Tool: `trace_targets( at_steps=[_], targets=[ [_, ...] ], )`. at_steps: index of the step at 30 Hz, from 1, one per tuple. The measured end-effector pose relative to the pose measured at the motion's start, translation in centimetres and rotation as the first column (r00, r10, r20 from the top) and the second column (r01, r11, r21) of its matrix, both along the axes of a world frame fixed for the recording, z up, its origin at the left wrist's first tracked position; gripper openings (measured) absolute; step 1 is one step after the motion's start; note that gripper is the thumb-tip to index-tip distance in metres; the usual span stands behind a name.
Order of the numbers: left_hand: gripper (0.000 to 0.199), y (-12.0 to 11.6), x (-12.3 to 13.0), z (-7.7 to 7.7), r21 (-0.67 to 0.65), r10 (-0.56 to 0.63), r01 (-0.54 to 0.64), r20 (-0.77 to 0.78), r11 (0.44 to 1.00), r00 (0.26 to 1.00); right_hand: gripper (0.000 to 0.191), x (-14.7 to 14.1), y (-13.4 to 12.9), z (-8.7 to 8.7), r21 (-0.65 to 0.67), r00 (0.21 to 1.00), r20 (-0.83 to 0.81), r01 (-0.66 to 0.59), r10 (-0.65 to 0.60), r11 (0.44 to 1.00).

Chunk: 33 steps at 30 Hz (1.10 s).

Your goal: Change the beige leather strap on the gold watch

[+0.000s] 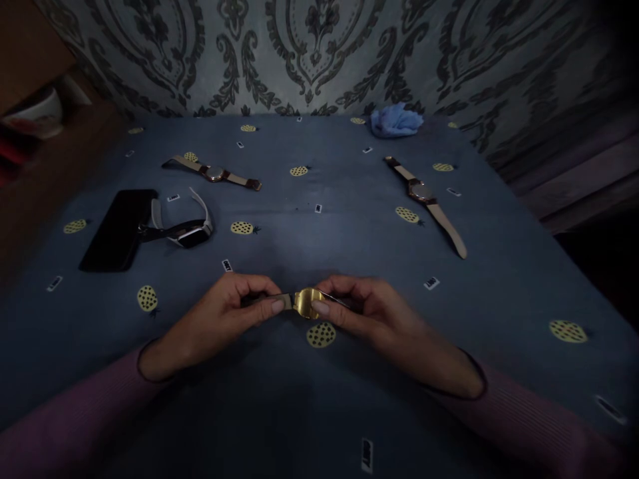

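A watch with a gold-coloured case [304,303] is held between my two hands, low in the middle of the head view, its plain metal back facing up. My left hand [227,307] pinches the strap on the left side of the case, thumb on top. My right hand [367,309] grips the case's right edge and the other strap part, with the thumb lying on the metal. Most of the strap is hidden by my fingers.
Two strap watches lie face down, one at back left [214,174], one at right [422,191]. A black phone [120,231] and a smartwatch [194,235] are at left. A crumpled blue cloth [396,122] sits near the wall. A shelf [97,126] stands at far left.
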<state>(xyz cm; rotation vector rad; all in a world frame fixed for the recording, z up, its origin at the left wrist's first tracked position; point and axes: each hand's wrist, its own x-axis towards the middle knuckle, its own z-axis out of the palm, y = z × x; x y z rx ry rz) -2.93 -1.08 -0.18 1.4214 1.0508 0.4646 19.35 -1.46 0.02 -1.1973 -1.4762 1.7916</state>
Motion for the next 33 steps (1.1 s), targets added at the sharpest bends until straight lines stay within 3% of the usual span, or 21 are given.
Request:
trace_targets(
  at_steps=[33],
  targets=[
    [0.022,-0.14,0.07,0.29,-0.007,-0.004,0.003,-0.021,1.000,1.000,0.029,-0.21,-0.24,0.05,0.096,0.986,0.161,-0.062,0.046,0.993]
  ],
)
